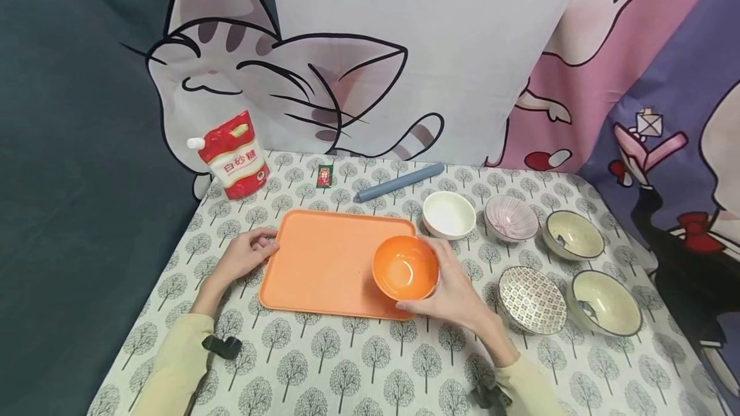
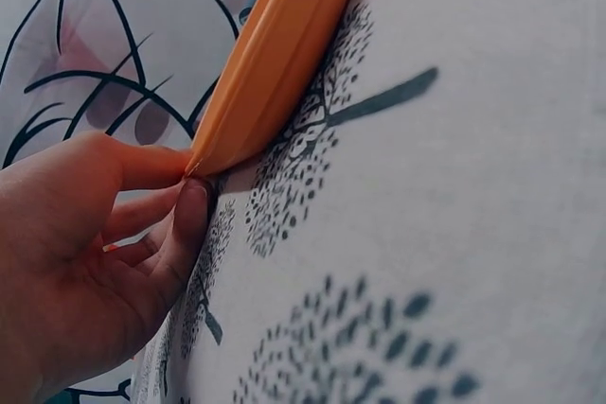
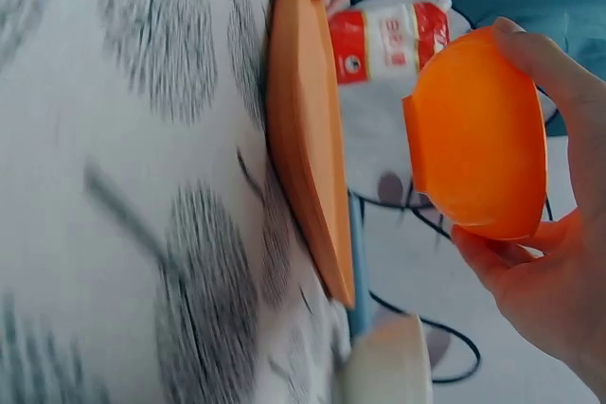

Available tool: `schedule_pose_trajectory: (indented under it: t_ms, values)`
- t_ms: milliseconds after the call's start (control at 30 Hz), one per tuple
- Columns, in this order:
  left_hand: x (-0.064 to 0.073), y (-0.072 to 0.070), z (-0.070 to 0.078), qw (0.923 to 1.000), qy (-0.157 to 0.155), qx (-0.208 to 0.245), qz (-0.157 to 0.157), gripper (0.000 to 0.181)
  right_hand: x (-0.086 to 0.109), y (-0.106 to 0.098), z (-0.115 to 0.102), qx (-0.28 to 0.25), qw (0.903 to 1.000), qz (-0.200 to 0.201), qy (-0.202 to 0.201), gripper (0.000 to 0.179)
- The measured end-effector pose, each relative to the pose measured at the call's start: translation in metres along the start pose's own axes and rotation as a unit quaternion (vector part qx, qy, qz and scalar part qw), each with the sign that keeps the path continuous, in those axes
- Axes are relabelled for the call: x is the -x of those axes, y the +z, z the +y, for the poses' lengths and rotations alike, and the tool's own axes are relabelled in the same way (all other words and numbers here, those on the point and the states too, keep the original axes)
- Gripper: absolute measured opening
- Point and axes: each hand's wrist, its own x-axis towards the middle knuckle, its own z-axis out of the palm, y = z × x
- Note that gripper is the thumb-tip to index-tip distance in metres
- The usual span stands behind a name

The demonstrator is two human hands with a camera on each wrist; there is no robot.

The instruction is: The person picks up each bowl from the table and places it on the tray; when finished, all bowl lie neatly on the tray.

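Note:
My right hand (image 1: 457, 284) grips an orange bowl (image 1: 399, 265) by its side, thumb and fingers spread around it. In the right wrist view the bowl (image 3: 483, 139) hangs above the orange tray (image 3: 298, 111), with a gap between them. The rectangular tray (image 1: 324, 262) lies flat on the table, and the bowl is over its right end. At the tray's left edge, my left hand (image 1: 248, 252) pinches the rim; the left wrist view shows thumb and forefinger meeting at the tray's rim (image 2: 275, 54).
Right of the tray stand a white bowl (image 1: 449, 216), a pink striped bowl (image 1: 511, 218), a patterned bowl (image 1: 532, 300) and two dark-rimmed bowls (image 1: 572, 236). Behind it lie a blue-grey stick (image 1: 399, 183) and a small green-and-red packet (image 1: 325, 176). A red-and-white pouch (image 1: 234, 156) stands back left.

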Motion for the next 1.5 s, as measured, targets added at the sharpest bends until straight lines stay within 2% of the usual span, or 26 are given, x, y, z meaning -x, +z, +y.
schedule_pose_trajectory:
  t_ms: [367, 600, 733, 967, 1167, 1500]
  values:
    - [0.001, -0.002, -0.001, 0.9998, -0.017, 0.013, 0.004, 0.047, -0.027, 0.056, -0.017, -0.057, 0.9963, -0.059, 0.025, 0.12]
    - [-0.001, -0.002, -0.001, 0.9999, -0.012, 0.01, 0.005, 0.047, -0.045, 0.087, -0.026, -0.086, 0.9911, -0.099, 0.023, 0.122]
    - [-0.001, -0.001, 0.0, 0.9998, -0.013, 0.012, 0.009, 0.045, -0.054, 0.104, -0.03, -0.088, 0.9881, -0.125, 0.014, 0.124]
    - [-0.001, -0.001, 0.0, 0.9999, -0.008, 0.014, 0.006, 0.044, -0.067, 0.132, -0.039, -0.075, 0.9865, -0.145, -0.004, 0.123]
    - [-0.001, -0.001, -0.001, 0.9998, 0.001, 0.019, 0.004, 0.044, -0.071, 0.15, -0.048, -0.089, 0.9832, -0.158, -0.021, 0.122]
    - [0.001, -0.002, -0.006, 0.9992, -0.015, 0.036, -0.001, 0.049, -0.073, 0.167, -0.057, -0.093, 0.9791, -0.179, -0.027, 0.126]
